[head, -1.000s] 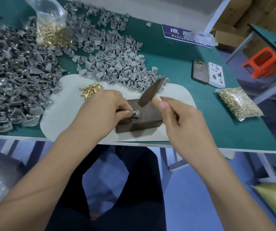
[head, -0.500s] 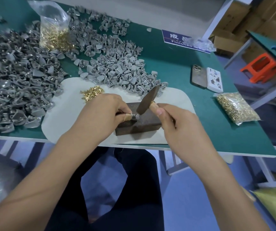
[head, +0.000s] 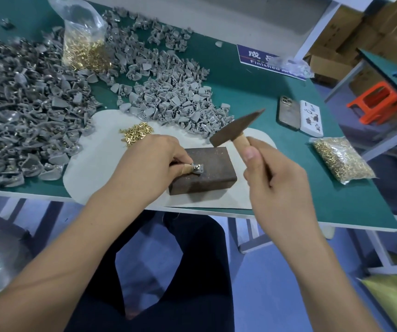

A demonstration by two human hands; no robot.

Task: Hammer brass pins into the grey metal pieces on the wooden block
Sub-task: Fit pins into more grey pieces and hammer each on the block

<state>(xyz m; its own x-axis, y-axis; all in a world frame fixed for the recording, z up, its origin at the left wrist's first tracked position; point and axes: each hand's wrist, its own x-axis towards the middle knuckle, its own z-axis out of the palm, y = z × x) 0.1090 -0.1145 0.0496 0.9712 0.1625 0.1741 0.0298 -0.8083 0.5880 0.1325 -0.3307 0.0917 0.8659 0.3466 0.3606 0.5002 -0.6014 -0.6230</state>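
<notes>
Item 1, grey piece (head: 198, 168): sits on the top face of the wooden block (head: 204, 171), near its 9 o'clock edge. A brass pin appears to stand in it, though it is too small to tell how deep.

Item 2, your left hand (head: 149, 164): fingers (head: 185, 169) clamped on the piece from 9 o'clock, one fingertip wrapped in tape and touching the metal. Risk: that fingertip lies right beside the strike point, so a blow landing slightly toward 9 o'clock would catch it.

Item 3, your right hand (head: 274, 178): fingers curled tight round the wooden handle of the hammer (head: 237, 129), close under the head. The head is raised at 1 o'clock from the piece, well clear of the block. Risk: a tilted face could bend the pin or glance off it and flick the piece out of your pinch.

Item 4, block on the pale mat (head: 92, 168): it lies near the table (head: 252, 97) edge at 6 o'clock. Risk: a hard off-centre blow could shift it toward your lap.

Item 5, loose brass pins (head: 136, 134): heaped at 10 o'clock from the block, just beside your left hand. Risk: a jolt or a sweep of that wrist would scatter them into the grey piles (head: 24, 111).
</notes>
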